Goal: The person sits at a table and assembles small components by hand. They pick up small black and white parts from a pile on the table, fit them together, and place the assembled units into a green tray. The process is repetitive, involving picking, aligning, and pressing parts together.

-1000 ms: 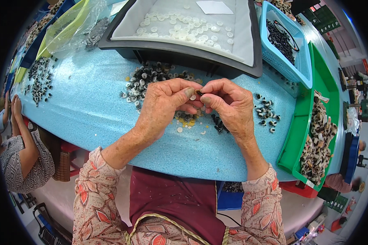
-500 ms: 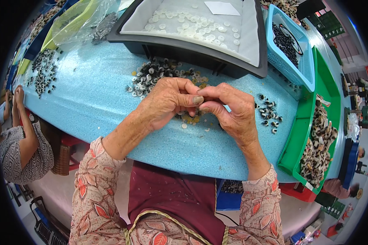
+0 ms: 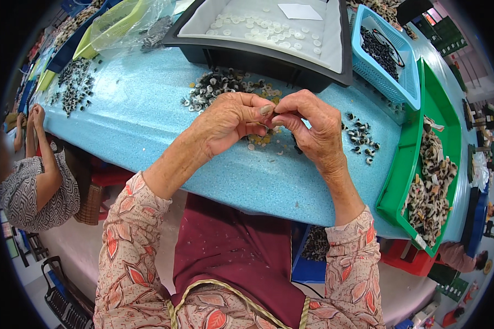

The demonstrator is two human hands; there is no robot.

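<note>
My left hand (image 3: 220, 123) and my right hand (image 3: 317, 130) meet above the blue table, thumbs and fingertips pinched together. Between the fingertips is something small and dark, mostly hidden. Just beyond my left hand lies a heap of small black and white round parts (image 3: 214, 88). Yellow and whitish discs (image 3: 262, 140) are scattered below and behind my fingers. To the right of my right hand sits a loose cluster of black and white parts (image 3: 360, 141).
A black tray (image 3: 258, 59) with a white lining holds white discs (image 3: 282, 35). Right of it are a blue basket (image 3: 392, 85) of black pieces and a green tray (image 3: 392, 183) with spotted furry pieces (image 3: 431, 183). More dark parts (image 3: 77, 85) lie left, near another person's hands (image 3: 37, 116).
The view has shifted slightly, so the table and trays sit differently in it. Both hands stay pinched together, with small changes in the fingers.
</note>
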